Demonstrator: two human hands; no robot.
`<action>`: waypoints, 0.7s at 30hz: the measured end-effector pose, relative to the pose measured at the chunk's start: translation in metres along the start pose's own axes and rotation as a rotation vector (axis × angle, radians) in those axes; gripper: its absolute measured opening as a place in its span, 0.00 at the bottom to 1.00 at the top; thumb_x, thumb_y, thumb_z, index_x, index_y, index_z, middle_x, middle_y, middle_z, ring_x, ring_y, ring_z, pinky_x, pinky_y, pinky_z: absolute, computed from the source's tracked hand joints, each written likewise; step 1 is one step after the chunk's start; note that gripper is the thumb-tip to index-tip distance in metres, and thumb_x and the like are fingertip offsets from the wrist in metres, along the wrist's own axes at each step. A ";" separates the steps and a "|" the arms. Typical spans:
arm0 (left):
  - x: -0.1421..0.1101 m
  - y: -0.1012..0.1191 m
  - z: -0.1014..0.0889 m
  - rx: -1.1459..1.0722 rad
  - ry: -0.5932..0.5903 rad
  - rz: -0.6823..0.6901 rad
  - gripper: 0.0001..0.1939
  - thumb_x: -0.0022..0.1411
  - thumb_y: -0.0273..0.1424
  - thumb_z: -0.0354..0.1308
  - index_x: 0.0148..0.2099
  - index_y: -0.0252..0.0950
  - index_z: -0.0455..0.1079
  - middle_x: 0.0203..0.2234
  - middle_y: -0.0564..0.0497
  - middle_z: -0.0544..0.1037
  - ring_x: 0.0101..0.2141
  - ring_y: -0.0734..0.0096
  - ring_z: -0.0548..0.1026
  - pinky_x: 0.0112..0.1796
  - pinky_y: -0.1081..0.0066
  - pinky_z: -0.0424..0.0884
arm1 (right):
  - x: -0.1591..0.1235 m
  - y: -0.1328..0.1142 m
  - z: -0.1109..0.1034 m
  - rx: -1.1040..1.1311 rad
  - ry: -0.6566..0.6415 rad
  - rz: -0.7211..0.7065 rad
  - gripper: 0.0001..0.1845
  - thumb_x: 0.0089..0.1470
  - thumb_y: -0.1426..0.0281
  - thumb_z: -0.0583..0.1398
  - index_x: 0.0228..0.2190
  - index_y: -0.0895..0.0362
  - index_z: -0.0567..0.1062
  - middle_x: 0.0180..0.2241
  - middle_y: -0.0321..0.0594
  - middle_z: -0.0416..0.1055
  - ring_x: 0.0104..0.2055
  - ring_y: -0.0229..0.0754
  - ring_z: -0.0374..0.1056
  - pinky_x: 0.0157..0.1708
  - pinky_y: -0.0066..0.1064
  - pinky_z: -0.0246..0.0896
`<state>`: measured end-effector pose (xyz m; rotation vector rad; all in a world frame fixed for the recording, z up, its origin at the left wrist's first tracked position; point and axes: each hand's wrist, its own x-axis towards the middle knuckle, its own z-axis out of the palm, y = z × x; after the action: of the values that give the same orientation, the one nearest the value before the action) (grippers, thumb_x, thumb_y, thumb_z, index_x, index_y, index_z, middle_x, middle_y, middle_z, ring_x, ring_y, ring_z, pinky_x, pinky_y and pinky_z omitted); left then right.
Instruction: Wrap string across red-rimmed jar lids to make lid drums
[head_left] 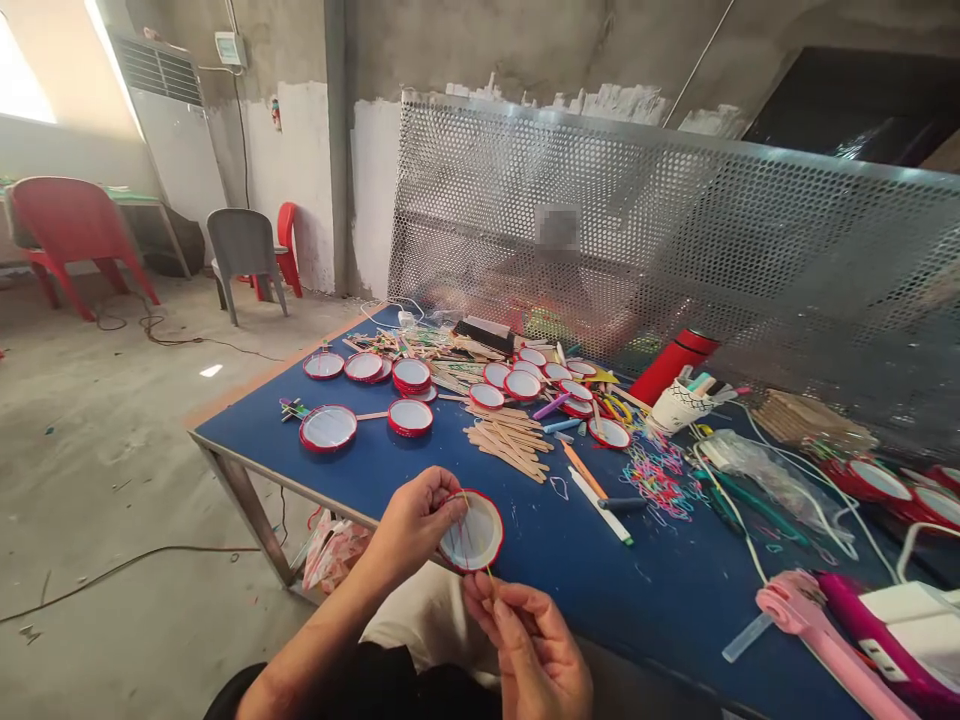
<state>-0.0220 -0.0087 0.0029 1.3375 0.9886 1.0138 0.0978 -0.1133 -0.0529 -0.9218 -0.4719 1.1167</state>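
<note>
The left hand (412, 525) holds a red-rimmed round disc (471, 531) with a pale, see-through face, just above the near edge of the blue bench (660, 595). Its fingers (442, 505) close narrowly on the disc's left side. The right hand (529, 645) sits just below the disc, its fingers (480, 595) pinched narrowly on a thin stick (489, 577), whose upper end touches the disc's lower rim.

Beyond the fingers, more red-rimmed discs spread across the bench: at least a dozen, with one short stack (412, 375) among them, but overlaps prevent an exact count. Up and to the right of the fingers lies one heap of flat craft sticks (506, 447). Two markers (598, 500) lie to the right of the fingers, and a tangle of coloured rubber bands (656, 475) lies farther right. Past those stand one patterned paper cup (679, 407) of pens and one red flask (673, 365). A clear plastic bag (772, 480) lies right of the bands, and a pink-and-magenta tool (832, 635) sits at the bench's lower right. A perforated metal screen (660, 235) stands along the far edge, with a person (559, 295) dimly visible behind it.
</note>
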 end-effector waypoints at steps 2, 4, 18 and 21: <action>0.000 -0.001 0.000 -0.018 0.010 -0.004 0.12 0.56 0.39 0.61 0.34 0.37 0.66 0.20 0.59 0.66 0.22 0.75 0.63 0.22 0.77 0.60 | -0.001 -0.001 0.000 0.043 0.010 0.005 0.17 0.40 0.60 0.75 0.27 0.57 0.80 0.34 0.46 0.83 0.40 0.48 0.80 0.44 0.36 0.75; 0.000 -0.003 0.000 -0.022 0.015 -0.009 0.12 0.56 0.39 0.62 0.34 0.36 0.66 0.20 0.59 0.66 0.22 0.75 0.63 0.22 0.77 0.60 | -0.001 -0.002 -0.001 0.079 0.030 0.003 0.17 0.39 0.61 0.76 0.26 0.57 0.79 0.35 0.46 0.83 0.41 0.48 0.79 0.44 0.35 0.75; 0.003 -0.002 -0.005 0.082 0.010 0.022 0.09 0.58 0.37 0.58 0.35 0.36 0.65 0.20 0.60 0.63 0.22 0.76 0.60 0.24 0.76 0.57 | 0.002 -0.006 -0.014 -0.496 0.035 -0.314 0.16 0.56 0.55 0.63 0.36 0.56 0.77 0.27 0.38 0.78 0.21 0.37 0.72 0.17 0.24 0.66; 0.001 0.002 -0.003 0.156 -0.005 0.012 0.08 0.58 0.36 0.56 0.34 0.36 0.65 0.20 0.60 0.63 0.23 0.75 0.61 0.25 0.75 0.57 | 0.014 -0.007 -0.009 -0.799 -0.093 -0.520 0.15 0.60 0.59 0.59 0.38 0.56 0.80 0.30 0.42 0.80 0.25 0.39 0.75 0.26 0.25 0.71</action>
<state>-0.0250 -0.0068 0.0048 1.4746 1.0750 0.9575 0.1141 -0.1056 -0.0537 -1.3288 -1.2087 0.4744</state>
